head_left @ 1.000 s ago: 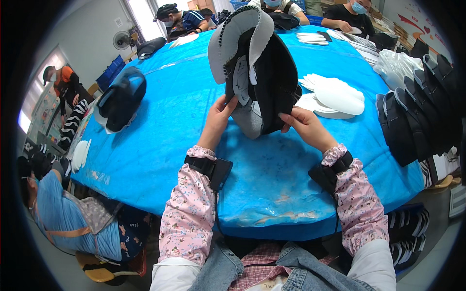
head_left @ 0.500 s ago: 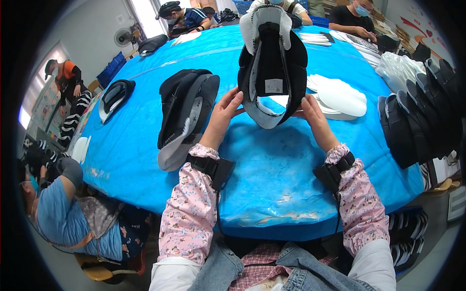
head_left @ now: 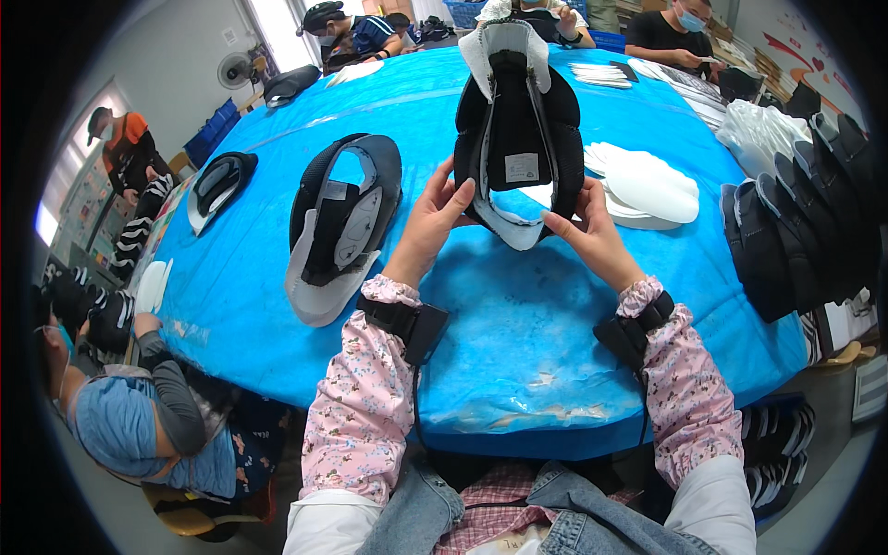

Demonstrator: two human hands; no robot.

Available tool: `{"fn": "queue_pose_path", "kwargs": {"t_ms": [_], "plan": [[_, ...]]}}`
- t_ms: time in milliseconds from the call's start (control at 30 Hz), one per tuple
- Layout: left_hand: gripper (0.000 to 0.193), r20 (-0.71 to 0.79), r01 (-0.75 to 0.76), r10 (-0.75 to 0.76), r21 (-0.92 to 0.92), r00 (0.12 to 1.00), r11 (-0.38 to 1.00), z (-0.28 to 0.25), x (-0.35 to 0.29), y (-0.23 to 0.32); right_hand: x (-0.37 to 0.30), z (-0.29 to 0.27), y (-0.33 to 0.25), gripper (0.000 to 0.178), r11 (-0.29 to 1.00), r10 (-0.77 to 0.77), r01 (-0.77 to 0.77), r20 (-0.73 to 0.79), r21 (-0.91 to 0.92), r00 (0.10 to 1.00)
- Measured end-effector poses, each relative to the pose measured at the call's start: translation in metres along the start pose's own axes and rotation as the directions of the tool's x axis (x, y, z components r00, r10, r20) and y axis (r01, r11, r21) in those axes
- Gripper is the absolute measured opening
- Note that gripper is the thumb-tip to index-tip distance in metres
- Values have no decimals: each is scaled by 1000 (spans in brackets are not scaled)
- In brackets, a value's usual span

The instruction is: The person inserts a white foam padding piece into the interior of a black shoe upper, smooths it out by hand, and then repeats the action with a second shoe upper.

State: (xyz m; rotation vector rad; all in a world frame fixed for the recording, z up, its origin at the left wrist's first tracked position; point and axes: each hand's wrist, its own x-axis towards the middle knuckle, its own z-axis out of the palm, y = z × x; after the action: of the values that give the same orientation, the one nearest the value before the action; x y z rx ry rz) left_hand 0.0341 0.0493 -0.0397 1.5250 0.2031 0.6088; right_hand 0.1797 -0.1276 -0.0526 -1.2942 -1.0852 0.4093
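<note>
Left fingers (head_left: pixel 461 195) and right fingers (head_left: pixel 561 226) clasp a black shoe upper (head_left: pixel 515 125) above a blue-covered table (head_left: pixel 518 333), a fan (head_left: pixel 235 71) beyond.

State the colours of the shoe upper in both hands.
The shoe upper is mostly black, pale grey at both ends, best seen in the head view.

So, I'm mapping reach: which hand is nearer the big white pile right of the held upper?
Right hand, just left of the white pile; left hand, farther left, past the held upper.

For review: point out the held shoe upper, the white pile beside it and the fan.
Held shoe upper (head_left: pixel 515 129): head view, black inside.
White pile (head_left: pixel 649 181): head view, top piece.
Fan (head_left: pixel 236 70): head view, front grille.
</note>
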Motion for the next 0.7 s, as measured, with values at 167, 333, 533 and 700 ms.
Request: {"fn": "queue_pose_path", "kwargs": {"t_ms": [167,333,533,700], "plan": [[59,-22,-41,40,-50,999,998,6,-2,2,0,8,-5,63,994,-107,107,-2,-37,994],[58,27,8,-7,-55,1000,998,12,-6,8,-5,13,-10,70,999,-44,43,26,33,999],[52,-76,-148,157,105,985,983,8,1,-8,-5,11,-9,65,996,-84,83,27,33,996],[49,-139,-135,134,-3,981,991,7,4,-4,-5,6,-4,57,997,-60,60,2,43,998]]}}
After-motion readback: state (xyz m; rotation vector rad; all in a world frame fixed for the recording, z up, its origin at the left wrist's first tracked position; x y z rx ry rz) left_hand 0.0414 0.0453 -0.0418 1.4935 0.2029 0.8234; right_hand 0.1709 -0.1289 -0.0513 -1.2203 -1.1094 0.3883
